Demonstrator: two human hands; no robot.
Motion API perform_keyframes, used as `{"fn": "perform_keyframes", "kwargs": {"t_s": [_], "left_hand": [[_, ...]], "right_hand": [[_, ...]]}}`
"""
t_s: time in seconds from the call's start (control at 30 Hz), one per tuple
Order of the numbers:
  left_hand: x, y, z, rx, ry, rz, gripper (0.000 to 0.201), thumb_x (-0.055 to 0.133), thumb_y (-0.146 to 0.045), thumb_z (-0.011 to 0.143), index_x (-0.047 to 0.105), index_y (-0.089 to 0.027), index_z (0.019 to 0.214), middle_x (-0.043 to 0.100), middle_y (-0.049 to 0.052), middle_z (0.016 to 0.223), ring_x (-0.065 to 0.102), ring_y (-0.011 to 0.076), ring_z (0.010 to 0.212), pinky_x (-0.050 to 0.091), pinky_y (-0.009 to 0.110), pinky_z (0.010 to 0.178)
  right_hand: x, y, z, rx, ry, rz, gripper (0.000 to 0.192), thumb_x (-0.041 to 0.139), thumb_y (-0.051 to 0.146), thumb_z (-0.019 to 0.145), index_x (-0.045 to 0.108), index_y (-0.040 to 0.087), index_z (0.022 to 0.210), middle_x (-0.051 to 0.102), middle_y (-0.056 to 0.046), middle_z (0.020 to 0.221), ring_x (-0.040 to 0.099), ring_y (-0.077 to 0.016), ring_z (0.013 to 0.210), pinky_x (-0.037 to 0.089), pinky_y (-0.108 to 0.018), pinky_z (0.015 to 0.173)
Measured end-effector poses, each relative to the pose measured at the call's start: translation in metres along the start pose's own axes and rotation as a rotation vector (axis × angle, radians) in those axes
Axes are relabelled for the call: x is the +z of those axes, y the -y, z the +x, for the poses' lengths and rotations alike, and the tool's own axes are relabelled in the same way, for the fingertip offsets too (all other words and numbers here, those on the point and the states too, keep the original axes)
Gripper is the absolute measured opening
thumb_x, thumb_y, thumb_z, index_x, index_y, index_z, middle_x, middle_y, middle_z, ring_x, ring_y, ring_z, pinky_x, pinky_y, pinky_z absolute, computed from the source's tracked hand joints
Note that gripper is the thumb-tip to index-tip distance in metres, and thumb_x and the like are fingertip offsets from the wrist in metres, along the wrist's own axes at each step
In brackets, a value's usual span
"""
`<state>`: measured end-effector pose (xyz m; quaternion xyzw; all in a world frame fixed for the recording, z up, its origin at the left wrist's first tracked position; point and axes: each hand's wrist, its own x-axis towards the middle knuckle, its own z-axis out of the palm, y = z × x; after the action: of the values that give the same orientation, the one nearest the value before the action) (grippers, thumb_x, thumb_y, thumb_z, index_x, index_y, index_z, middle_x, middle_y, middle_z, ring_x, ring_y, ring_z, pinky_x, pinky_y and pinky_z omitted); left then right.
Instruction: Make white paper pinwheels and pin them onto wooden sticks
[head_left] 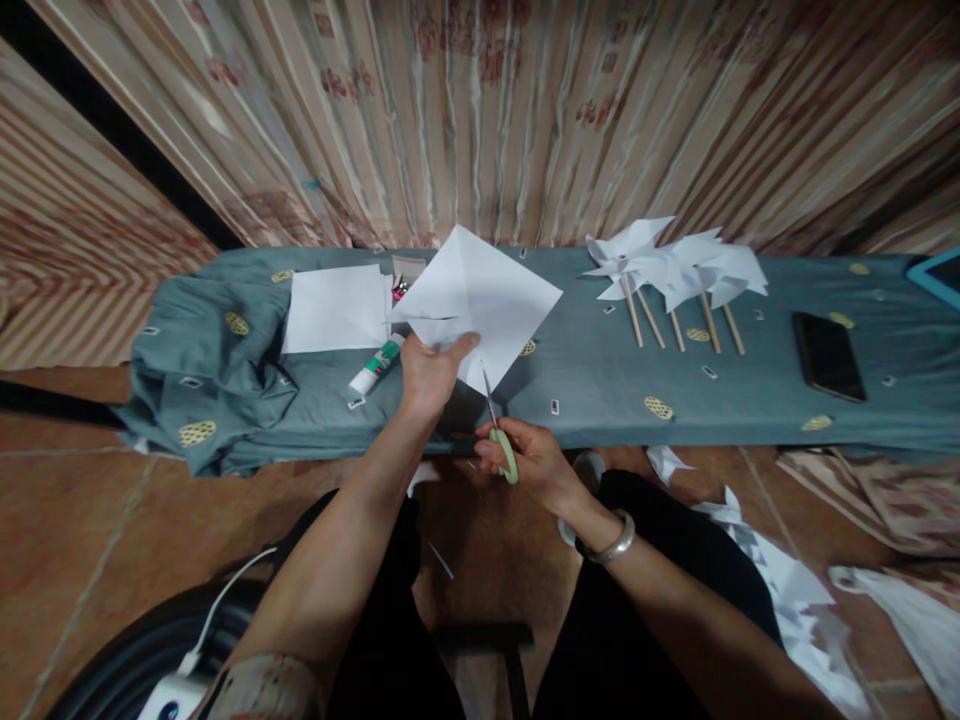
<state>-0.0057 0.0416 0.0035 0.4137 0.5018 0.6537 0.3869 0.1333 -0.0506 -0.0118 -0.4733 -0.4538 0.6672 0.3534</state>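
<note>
A square sheet of white paper (502, 290) is held up cornerwise over the cloth-covered bench, pinched at its lower left side by my left hand (435, 372). One slit runs inward from its left corner. In my right hand (529, 462) are scissors (504, 450) with pale green handles, their blades at the sheet's lower corner. Just left of my left hand lies a green and white glue stick (377, 364). Beyond it a stack of white paper (336, 308) rests on the cloth, with a small pinkish-red item (400, 288) partly hidden beside the held sheet.
Several white paper pinwheels (675, 262) on wooden sticks lie at the right of the bench cloth (600, 400). Farther right are a dark phone (829, 356) and a blue-edged object (941, 277). Paper pieces (795, 600) lie low at right. A pleated curtain (480, 120) hangs behind.
</note>
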Motion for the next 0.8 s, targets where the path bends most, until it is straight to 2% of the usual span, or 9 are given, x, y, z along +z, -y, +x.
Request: {"fn": "perform_keyframes", "kwargs": {"t_s": [0.27,0.5,0.8], "left_hand": [[-0.002,0.007,0.003,-0.024,0.0,0.001,0.022,0.074,-0.027,0.061,0.07,-0.016,0.079,0.072,0.004,0.08,0.067,0.0191,0.077,0.053,0.032,0.081],[0.0,0.004,0.0,-0.061,0.014,-0.023,0.018,0.073,-0.024,0.058,0.067,-0.018,0.073,0.069,0.001,0.073,0.065,0.0188,0.075,0.053,0.032,0.08],[0.001,0.003,-0.011,-0.132,0.077,0.022,0.022,0.076,-0.024,0.057,0.069,-0.017,0.077,0.071,0.003,0.081,0.065,0.018,0.073,0.053,0.03,0.075]], "right_hand": [[-0.001,0.004,0.0,0.019,-0.003,-0.01,0.04,0.08,0.051,0.062,0.064,0.02,0.082,0.064,0.004,0.057,0.058,-0.0104,0.051,0.046,-0.024,0.053],[-0.003,0.004,0.0,-0.003,0.014,-0.023,0.038,0.077,0.049,0.066,0.063,0.019,0.083,0.065,0.003,0.059,0.058,-0.0097,0.053,0.044,-0.022,0.053],[-0.01,0.005,0.003,-0.052,0.0,-0.069,0.038,0.075,0.051,0.07,0.064,0.02,0.087,0.068,0.001,0.063,0.06,-0.0111,0.055,0.046,-0.024,0.054]]}}
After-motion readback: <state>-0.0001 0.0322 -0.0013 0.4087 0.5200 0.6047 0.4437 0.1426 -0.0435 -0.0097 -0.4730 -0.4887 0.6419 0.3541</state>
